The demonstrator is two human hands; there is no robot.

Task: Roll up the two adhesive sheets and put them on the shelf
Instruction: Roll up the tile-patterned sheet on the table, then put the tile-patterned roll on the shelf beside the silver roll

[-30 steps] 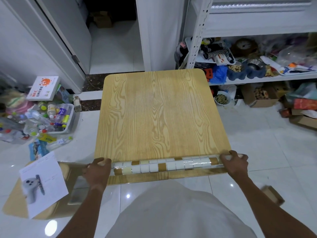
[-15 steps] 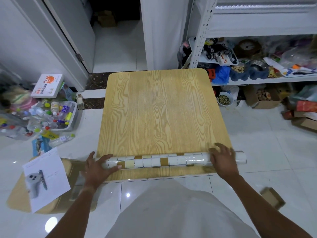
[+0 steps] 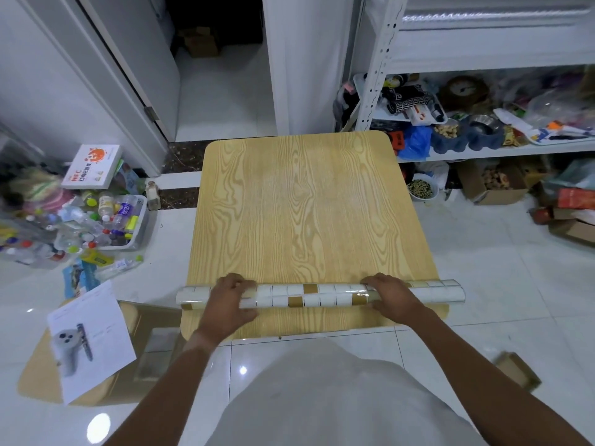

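One rolled sheet (image 3: 315,292), tile-patterned in white squares with a few brown ones, lies crosswise near the edge of the wood-grain table (image 3: 306,204) closest to me, under both my hands. Left hand (image 3: 230,299): palm down over the roll, fingers curled across its top, thumb on my side, some way in from the end that juts past the table's edge to the outside of that hand. Right hand (image 3: 391,296): likewise draped over the roll, fingers curved over the far side, with a longer stretch of roll running out beyond it and overhanging the table. Between the hands, the middle span of the roll lies bare. Step in hand, as I judge it: tightening the roll before lifting. To do it well, I should press evenly with both palms, keep the ends level so the tube does not cone, and grip firmly so the springy film cannot unwind. Second sheet: I cannot tell whether it is wound inside this one. Shelf (image 3: 502,149): well ahead of my right hand, already crowded.
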